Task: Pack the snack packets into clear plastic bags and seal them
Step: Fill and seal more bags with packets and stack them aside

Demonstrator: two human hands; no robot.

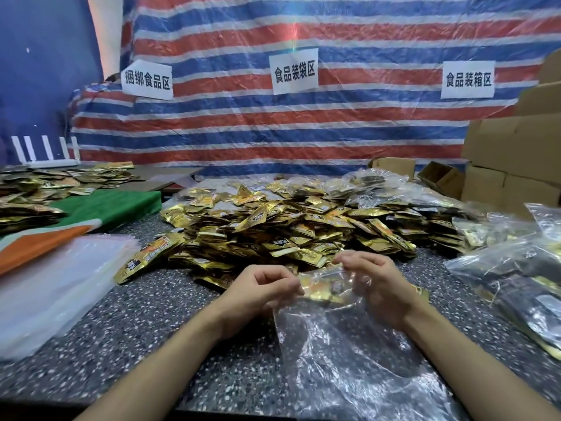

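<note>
Two pinch grips on clear bag (334, 344) near table (151, 314) front edge: left hand (261, 291), right hand (379, 287). Gold packet (321, 288) inside.

Snack packets (288, 226): glossy gold foil, creased; clear plastic bag (334, 344): thin transparent film, wrinkled and shiny; stacked bags (51, 287): smooth, milky plastic. Table top (151, 314): dark speckled stone-look surface, matt; tarpaulin (364, 132): striped woven plastic under glossy film; signs (294, 71): white matt paper; boxes (510, 147): plain brown cardboard, matt.
</note>
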